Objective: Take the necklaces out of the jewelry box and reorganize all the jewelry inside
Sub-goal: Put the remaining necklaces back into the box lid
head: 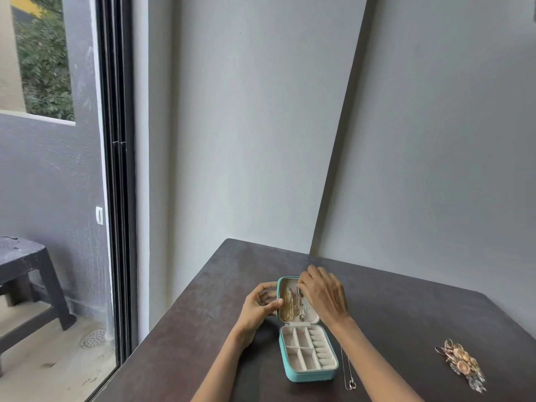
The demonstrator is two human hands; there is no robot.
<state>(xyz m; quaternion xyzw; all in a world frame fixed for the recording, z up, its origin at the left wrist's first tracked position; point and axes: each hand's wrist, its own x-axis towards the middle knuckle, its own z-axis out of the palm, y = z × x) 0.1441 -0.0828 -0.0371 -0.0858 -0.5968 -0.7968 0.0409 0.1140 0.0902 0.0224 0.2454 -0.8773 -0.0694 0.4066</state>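
Several gold necklaces [293,304] hang lengthwise in the raised lid of a teal jewelry box [307,372] on the table [203,329]; the right hand [323,291], directly over them, curls onto the chains, whether pinching one I cannot tell, while the left hand [259,304] grips the lid's edge

No legible txt anywhere.

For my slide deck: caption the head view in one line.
Left hand steadies the open jewelry box lid while right hand works at the necklaces hung inside it.
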